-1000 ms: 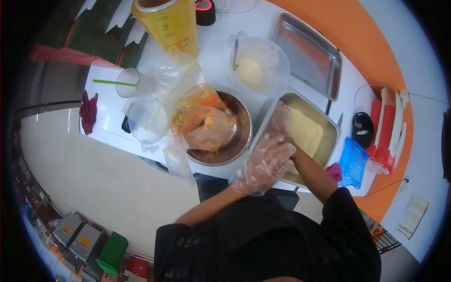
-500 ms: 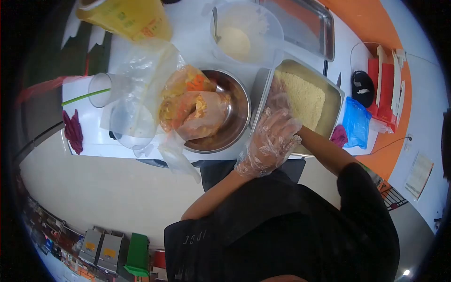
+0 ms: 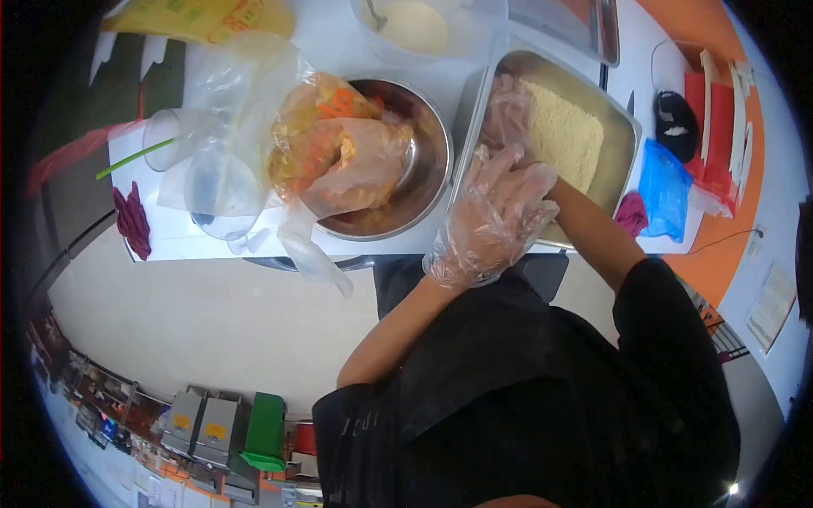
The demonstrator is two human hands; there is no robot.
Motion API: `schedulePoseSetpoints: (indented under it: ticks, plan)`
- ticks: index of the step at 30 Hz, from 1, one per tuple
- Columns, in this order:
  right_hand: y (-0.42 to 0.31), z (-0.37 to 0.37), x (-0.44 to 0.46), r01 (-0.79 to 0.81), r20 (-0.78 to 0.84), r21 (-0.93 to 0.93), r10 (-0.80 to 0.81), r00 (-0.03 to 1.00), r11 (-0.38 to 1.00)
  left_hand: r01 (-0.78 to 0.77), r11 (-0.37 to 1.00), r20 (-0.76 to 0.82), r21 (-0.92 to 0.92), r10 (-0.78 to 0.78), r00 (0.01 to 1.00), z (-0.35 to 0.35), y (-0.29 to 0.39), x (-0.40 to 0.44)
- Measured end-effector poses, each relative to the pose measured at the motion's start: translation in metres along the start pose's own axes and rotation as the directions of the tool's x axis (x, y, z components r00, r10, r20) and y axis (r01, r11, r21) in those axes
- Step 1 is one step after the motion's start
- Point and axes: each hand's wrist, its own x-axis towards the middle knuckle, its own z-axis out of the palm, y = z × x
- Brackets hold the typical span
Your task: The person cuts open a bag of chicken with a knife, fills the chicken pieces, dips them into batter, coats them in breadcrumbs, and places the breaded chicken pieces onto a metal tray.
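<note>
My left hand [image 3: 491,222], in a clear plastic glove, is over the near left edge of the metal tray [image 3: 622,173], against my right wrist. Its fingers look bent but apart, with nothing visible in them. Inside the tray, my right hand [image 3: 508,112] is also gloved and lies by the left wall, beside pale yellow crumbs [image 3: 569,131]. Its fingers are blurred, so their grip is unclear. Left of the tray, a steel bowl [image 3: 434,182] holds a plastic bag [image 3: 339,157] of orange and yellow food, whose loose end hangs over the table edge.
A clear tub [image 3: 474,30] of pale powder stands behind. At the left are a cup [image 3: 161,140] with a green straw, a yellow container [image 3: 203,19] and a maroon cloth [image 3: 132,222]. At the right lie a blue bag [image 3: 665,190], a black object [image 3: 676,127] and red boxes [image 3: 716,140].
The view has shifted, so the table items sit higher in the picture. Both hands stay close together at the tray, my left hand still against my right wrist.
</note>
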Motion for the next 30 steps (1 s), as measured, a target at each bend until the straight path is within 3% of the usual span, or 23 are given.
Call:
schedulePoseSetpoints:
  ticks: [4,6,8,9,11,12,15,18,21,24,27,30]
  plan:
    - [0.005,0.013,0.007,0.047,-0.042,-0.133,-0.053,0.998,0.99,0.011,0.997,0.033,0.078,-0.014,0.999,0.004,0.006,0.001]
    - [0.013,0.022,0.01,-0.086,0.059,0.2,0.075,0.995,0.976,-0.045,0.987,0.037,0.152,0.04,0.999,0.0,0.01,0.002]
    - [-0.001,-0.001,0.0,0.034,0.049,0.097,-0.039,0.998,0.995,-0.043,0.98,0.042,0.196,0.036,0.998,-0.002,0.013,0.001]
    - [0.003,0.005,0.0,0.017,0.177,0.093,-0.034,0.984,0.996,-0.06,0.973,0.012,0.221,0.059,0.998,0.0,0.012,0.002]
    - [0.015,0.022,-0.016,0.237,-0.072,-0.099,-0.245,0.967,0.966,-0.016,0.973,0.003,0.229,0.016,1.0,0.004,0.016,-0.002]
    - [0.015,0.018,-0.014,0.327,-0.187,-0.215,-0.367,0.911,0.92,0.001,0.971,-0.011,0.238,0.002,1.0,0.007,0.016,0.0]
    - [0.006,-0.002,-0.018,0.249,-0.096,0.012,-0.247,0.964,0.968,0.085,0.974,-0.023,0.208,-0.082,0.996,0.016,0.017,-0.002]
    - [0.007,-0.047,0.01,0.104,-0.029,0.465,-0.102,0.994,0.879,0.077,0.978,-0.087,0.195,-0.061,0.994,0.013,0.024,-0.004]
    - [0.025,-0.104,0.036,0.175,0.118,0.559,-0.286,0.951,0.811,0.06,0.984,-0.156,0.17,-0.033,0.987,0.021,0.004,-0.013]
    - [0.057,-0.097,0.047,0.411,0.127,0.359,-0.48,0.868,0.838,0.059,0.989,-0.195,0.138,-0.031,0.98,0.022,0.005,-0.013]
    - [0.05,-0.104,0.052,0.454,0.607,0.089,-0.41,0.681,0.886,0.111,0.981,-0.177,0.157,-0.082,0.981,0.019,0.014,-0.011]
    - [0.047,-0.081,0.042,0.455,0.529,0.208,-0.491,0.692,0.866,0.092,0.992,-0.263,0.092,-0.065,0.963,0.025,0.012,-0.01]
